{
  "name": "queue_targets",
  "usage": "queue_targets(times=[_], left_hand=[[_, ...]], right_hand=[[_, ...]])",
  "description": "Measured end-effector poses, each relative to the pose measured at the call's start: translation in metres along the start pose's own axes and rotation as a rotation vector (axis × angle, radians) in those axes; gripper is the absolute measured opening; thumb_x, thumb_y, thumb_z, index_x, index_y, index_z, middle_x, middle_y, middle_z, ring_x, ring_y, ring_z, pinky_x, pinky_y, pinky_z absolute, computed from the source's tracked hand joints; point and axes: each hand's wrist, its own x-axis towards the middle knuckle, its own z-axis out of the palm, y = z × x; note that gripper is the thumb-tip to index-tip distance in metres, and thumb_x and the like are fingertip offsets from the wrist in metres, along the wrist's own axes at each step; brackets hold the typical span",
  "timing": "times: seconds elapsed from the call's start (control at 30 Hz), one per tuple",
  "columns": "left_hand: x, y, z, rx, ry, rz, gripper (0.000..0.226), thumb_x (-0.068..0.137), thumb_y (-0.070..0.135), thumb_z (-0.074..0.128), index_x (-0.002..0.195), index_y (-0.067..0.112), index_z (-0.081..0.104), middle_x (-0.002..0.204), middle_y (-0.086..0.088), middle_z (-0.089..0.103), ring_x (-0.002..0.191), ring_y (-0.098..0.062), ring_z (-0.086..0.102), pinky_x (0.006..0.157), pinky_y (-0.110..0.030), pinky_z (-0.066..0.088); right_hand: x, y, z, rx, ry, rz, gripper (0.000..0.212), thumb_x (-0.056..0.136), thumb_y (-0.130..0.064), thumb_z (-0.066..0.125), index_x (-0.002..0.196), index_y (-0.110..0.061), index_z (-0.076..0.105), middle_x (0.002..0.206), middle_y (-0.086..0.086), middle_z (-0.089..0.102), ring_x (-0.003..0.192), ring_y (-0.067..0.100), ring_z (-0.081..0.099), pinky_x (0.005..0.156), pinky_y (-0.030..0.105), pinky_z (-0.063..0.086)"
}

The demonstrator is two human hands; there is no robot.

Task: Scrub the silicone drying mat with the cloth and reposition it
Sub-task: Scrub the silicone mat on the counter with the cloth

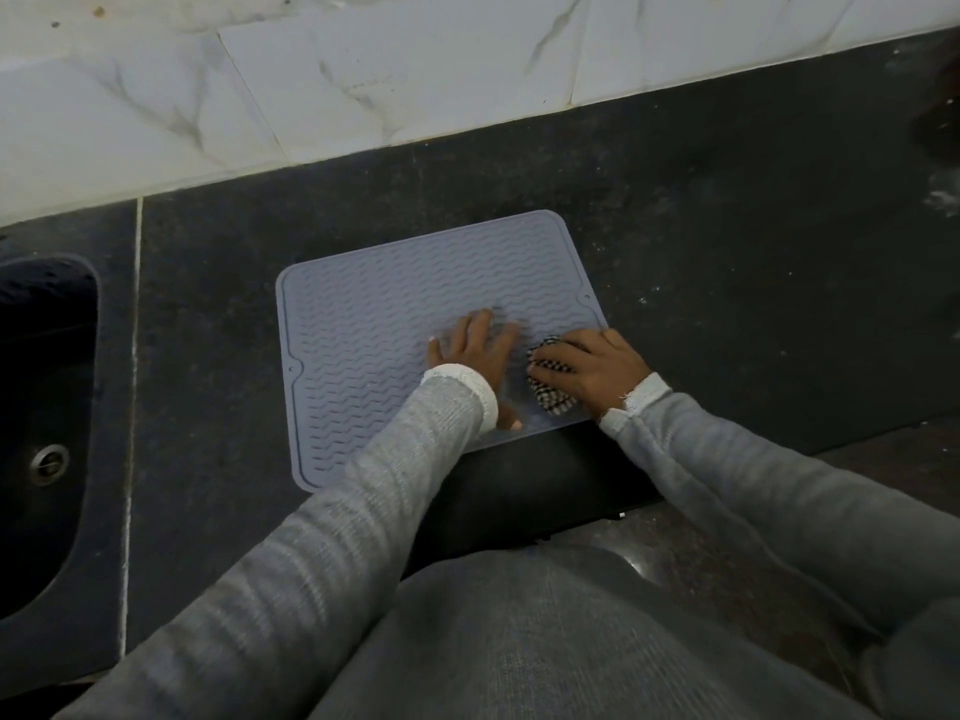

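Pressing mat point(363, 324) flat – left hand point(475, 350) spread; right hand point(597, 368) gripping checked cloth point(545, 379).

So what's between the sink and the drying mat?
In the head view, only bare dark countertop with a pale seam line lies between the sink and the silicone drying mat.

left hand point(475, 356) flat, palm down, fingers point(480, 324) spread and straight, thumb tucked low toward the body. left forearm in grey sleeve with pale cuff, angled up from lower left. right hand point(592, 368) just beside it, palm down, fingers curled over and gripping a checked cloth point(548, 379). right forearm in same grey sleeve, reaching in from lower right. hands close, not touching.
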Motion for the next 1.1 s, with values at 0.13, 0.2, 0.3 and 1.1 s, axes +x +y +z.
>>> queue_targets(times=[0.13,0.2,0.3,1.1], left_hand=[[0.005,0.001,0.008,0.001,-0.055,0.020,0.126,0.055,0.053,0.083,0.147,0.037,-0.001,0.155,-0.003,-0.012,0.142,-0.030,-0.009,0.106,-0.068,0.013],[0.005,-0.002,0.009,-0.015,-0.061,0.034,0.126,0.055,0.052,0.083,0.147,0.038,-0.002,0.154,-0.002,-0.013,0.142,-0.030,-0.010,0.105,-0.069,0.014],[0.004,-0.003,0.006,-0.033,-0.081,0.039,0.126,0.056,0.050,0.084,0.147,0.039,-0.002,0.153,-0.002,-0.014,0.141,-0.030,-0.012,0.105,-0.070,0.012],[0.009,-0.002,0.006,0.020,-0.118,0.032,0.127,0.059,0.054,0.081,0.145,0.040,-0.012,0.153,-0.003,-0.020,0.141,-0.033,-0.015,0.107,-0.067,0.011]], right_hand=[[0.002,-0.007,0.010,-0.065,-0.027,-0.107,0.027,0.061,-0.030,0.079,0.087,-0.032,0.075,0.098,-0.010,0.072,0.083,0.018,0.069,0.072,0.028,0.047],[-0.015,0.005,0.015,-0.076,0.030,-0.104,0.023,0.074,-0.025,0.060,0.090,-0.031,0.075,0.100,-0.009,0.072,0.084,0.019,0.070,0.071,0.027,0.047],[-0.041,0.033,0.013,-0.113,0.046,-0.062,0.033,0.079,-0.020,0.046,0.094,-0.026,0.076,0.102,-0.004,0.072,0.084,0.023,0.070,0.065,0.030,0.050],[-0.053,0.045,0.012,0.026,-0.019,0.184,0.057,0.042,-0.012,0.086,0.097,-0.021,0.074,0.103,0.001,0.071,0.083,0.031,0.067,0.060,0.037,0.049]])
